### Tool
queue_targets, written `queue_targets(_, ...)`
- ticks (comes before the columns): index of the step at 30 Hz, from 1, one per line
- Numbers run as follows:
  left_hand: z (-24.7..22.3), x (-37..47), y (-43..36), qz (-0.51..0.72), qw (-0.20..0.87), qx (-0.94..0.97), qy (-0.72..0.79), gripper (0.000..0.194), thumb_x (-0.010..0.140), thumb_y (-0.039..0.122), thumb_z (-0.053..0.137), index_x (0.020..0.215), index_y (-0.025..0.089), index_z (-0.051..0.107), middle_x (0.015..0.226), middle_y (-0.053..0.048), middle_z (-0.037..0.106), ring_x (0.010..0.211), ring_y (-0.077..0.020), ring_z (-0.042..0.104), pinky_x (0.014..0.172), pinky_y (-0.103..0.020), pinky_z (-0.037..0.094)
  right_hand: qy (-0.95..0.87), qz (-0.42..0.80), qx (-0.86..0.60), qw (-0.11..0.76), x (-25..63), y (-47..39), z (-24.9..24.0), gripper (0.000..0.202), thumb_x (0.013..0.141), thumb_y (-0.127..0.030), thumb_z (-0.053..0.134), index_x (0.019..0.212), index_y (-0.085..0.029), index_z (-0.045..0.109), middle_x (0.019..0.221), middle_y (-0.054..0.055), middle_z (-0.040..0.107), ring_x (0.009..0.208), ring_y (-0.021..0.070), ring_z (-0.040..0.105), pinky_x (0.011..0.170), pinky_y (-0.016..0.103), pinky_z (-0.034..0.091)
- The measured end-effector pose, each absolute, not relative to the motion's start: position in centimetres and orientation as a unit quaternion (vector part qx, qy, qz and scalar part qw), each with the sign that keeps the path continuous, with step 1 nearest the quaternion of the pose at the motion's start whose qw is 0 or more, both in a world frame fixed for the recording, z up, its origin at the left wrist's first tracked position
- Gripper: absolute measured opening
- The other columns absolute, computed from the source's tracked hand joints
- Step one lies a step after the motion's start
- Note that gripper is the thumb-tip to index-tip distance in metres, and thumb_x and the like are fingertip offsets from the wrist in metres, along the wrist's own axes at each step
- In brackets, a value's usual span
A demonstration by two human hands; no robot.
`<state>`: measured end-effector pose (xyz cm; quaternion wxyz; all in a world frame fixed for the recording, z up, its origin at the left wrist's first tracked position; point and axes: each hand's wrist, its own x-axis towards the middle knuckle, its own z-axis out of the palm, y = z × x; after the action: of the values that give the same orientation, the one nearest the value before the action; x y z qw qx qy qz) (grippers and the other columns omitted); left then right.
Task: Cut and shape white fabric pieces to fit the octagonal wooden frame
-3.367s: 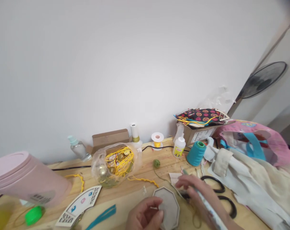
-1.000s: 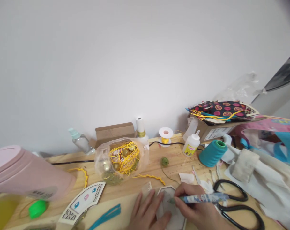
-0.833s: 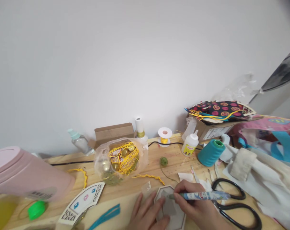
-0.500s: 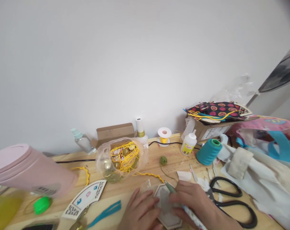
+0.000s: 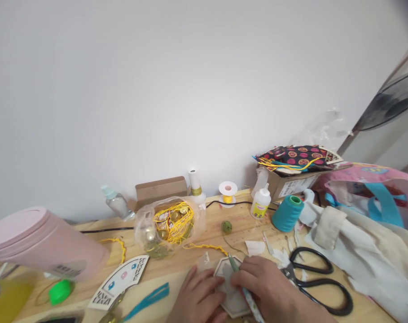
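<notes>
the pale panel is flanked by the left hand, laid over its left side, any grip impossible to tell, and by the right hand, in which the pen is gripped, slanted lengthwise over the panel, tip pointing away.

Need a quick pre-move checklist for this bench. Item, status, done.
1. Left hand on the light grey octagonal panel: ok, fingers over its left side.
2. Slim patterned pen with a green end in the right hand: ok.
3. Green end touching the panel: cannot tell; it overlaps the far edge in view.
4. Black-handled metal scissors well away from the hands: not ok, right beside the right hand, blades hidden.
5. White plastic glue bottle with yellow label upright: ok.
6. Bottle nozzle capped: cannot tell, too small.
</notes>
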<state>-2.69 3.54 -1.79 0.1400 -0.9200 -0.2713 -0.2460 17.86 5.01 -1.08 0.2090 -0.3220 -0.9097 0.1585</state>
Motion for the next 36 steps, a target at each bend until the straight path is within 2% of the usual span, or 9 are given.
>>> queue_targets(4,-1.9,-2.6,3.4,-0.287,0.131,-0.909,-0.274,0.009,0.075,0.023,0.053,0.079,0.021,0.06,0.078,-0.003,0.072,0.08,-0.0148,0.065,0.078,-0.027,0.048,-0.884,0.215,-0.34,0.238,18.7,5.4,-1.4,0.031,0.065,0.002,0.043,0.083,-0.02,0.056,0.068,0.002,0.058,0.063,0.015,0.051,0.055,0.023,0.034)
queue_targets(7,-2.0,-2.6,3.3,-0.292,0.137,-0.905,-0.278,0.013,0.074,0.022,0.052,0.085,0.019,0.06,0.086,-0.006,0.071,0.088,-0.0169,0.062,0.081,-0.03,0.047,-0.879,0.243,-0.332,0.242,19.2,5.5,-1.1,0.031,0.064,0.003,0.043,0.08,-0.02,0.055,0.068,0.0,0.056,0.062,0.0129,0.051,0.055,0.021,0.035)
queue_targets(14,-3.6,-2.2,3.6,-0.262,0.157,-0.915,-0.263,0.025,0.075,0.038,0.051,0.092,0.022,0.06,0.099,-0.006,0.066,0.101,-0.0199,0.054,0.089,-0.033,0.038,-0.855,0.278,-0.34,0.275,19.3,5.8,-1.5,0.036,0.061,0.007,0.041,0.08,-0.02,0.055,0.07,-0.001,0.055,0.065,0.0116,0.052,0.058,0.019,0.038)
queue_targets(17,-4.6,-2.0,3.4,-0.252,0.134,-0.915,-0.284,0.024,0.076,0.04,0.05,0.089,0.024,0.06,0.095,-0.006,0.067,0.099,-0.0213,0.055,0.087,-0.038,0.039,-0.838,0.272,-0.36,0.307,19.3,6.0,-1.6,0.032,0.064,0.006,0.04,0.079,-0.019,0.054,0.069,0.0,0.056,0.066,0.0134,0.052,0.058,0.021,0.038)
queue_targets(21,-5.0,-2.0,2.8,-0.265,0.101,-0.899,-0.335,0.019,0.076,0.036,0.051,0.088,0.024,0.06,0.094,-0.007,0.065,0.096,-0.0218,0.056,0.086,-0.042,0.041,-0.827,0.261,-0.371,0.333,19.3,5.9,-1.1,0.017,0.072,-0.004,0.046,0.078,-0.019,0.054,0.068,0.001,0.056,0.066,0.0151,0.05,0.059,0.023,0.037)
queue_targets(28,-3.9,-3.0,3.2,-0.232,0.116,-0.91,-0.323,0.022,0.071,0.032,0.057,0.09,0.02,0.059,0.094,-0.01,0.065,0.091,-0.0218,0.059,0.078,-0.038,0.049,-0.866,0.185,-0.366,0.285,18.1,5.4,-1.1,0.023,0.059,-0.003,0.054,0.074,-0.02,0.057,0.067,0.0,0.056,0.066,0.0158,0.048,0.063,0.027,0.035)
queue_targets(36,-4.0,-2.9,3.2,-0.204,0.103,-0.914,-0.334,0.018,0.072,0.03,0.057,0.087,0.023,0.06,0.096,-0.011,0.065,0.09,-0.0251,0.06,0.07,-0.045,0.053,-0.854,0.208,-0.383,0.285,17.7,5.4,-1.1,0.02,0.06,-0.001,0.055,0.068,-0.019,0.056,0.065,0.0,0.056,0.063,0.0138,0.05,0.059,0.023,0.035)
